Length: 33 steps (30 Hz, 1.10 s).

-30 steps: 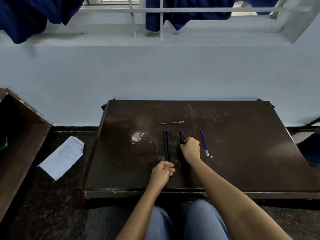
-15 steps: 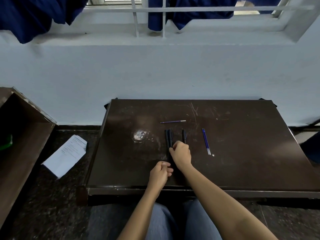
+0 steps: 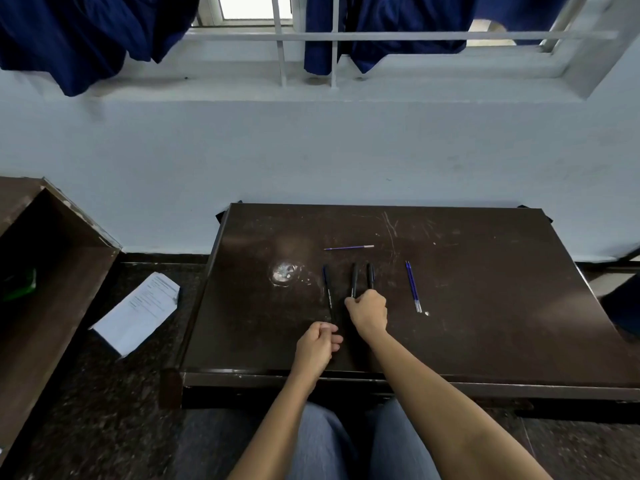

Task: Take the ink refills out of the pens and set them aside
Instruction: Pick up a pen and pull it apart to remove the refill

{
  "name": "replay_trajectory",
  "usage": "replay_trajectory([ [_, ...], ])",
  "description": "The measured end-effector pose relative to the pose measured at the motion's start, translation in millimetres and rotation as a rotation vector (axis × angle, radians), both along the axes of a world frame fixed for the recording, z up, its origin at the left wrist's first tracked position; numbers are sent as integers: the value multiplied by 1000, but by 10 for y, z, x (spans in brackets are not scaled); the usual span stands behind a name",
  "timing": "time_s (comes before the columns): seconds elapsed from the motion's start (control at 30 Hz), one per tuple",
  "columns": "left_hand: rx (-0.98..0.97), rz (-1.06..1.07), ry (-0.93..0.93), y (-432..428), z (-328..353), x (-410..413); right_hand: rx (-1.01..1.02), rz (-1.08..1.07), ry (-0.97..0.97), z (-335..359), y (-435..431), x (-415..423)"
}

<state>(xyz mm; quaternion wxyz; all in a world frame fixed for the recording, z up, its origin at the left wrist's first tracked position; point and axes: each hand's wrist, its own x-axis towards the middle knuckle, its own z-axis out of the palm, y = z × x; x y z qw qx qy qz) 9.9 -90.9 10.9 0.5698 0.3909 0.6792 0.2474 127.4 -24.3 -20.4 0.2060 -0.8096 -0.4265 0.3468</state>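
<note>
Three black pens lie lengthwise on the dark table (image 3: 485, 306). My left hand (image 3: 317, 346) pinches the near end of the left pen (image 3: 328, 292), which lies apart from the others. My right hand (image 3: 369, 311) is closed over the near ends of the middle pen (image 3: 354, 280) and the right pen (image 3: 370, 275). One blue refill (image 3: 348, 248) lies crosswise farther back. Two blue refills (image 3: 413, 286) lie side by side to the right of my right hand.
A pale scuffed patch (image 3: 284, 273) marks the table left of the pens. A sheet of paper (image 3: 138, 311) lies on the floor to the left, beside a dark wooden box (image 3: 52, 271). A white wall rises just behind the table.
The left pen has been pulled leftward, away from its neighbour. My right hand shifted from the left pair onto the middle and right pens.
</note>
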Motion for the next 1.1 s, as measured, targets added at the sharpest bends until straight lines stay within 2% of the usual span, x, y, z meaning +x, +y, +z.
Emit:
replay_trajectory([
  [0.1, 48, 0, 38, 87, 64, -65, 92, -76, 159, 55, -139, 9],
  [0.2, 77, -14, 71, 216, 140, -94, 149, 1, 288, 168, -394, -43],
  [0.33, 44, -45, 43, 284, 244, -29, 193, 126, 370, 274, -706, -158],
  [0.47, 155, 30, 83, 225, 321, 9, 257, 164, 405, 360, -749, -133],
  [0.6, 204, 8, 99, 111, 378, -12, 285, -13, 530, 510, -640, -22],
  [0.73, 239, -170, 157, 9, 430, 29, 266, -56, 660, 705, -545, 0],
  [0.9, 309, -124, 145, -106, 464, 82, 215, -48, 653, 764, -529, -40],
  [1.1, 329, -134, 190, -148, 473, 120, 109, -166, 833, 777, -535, -19],
])
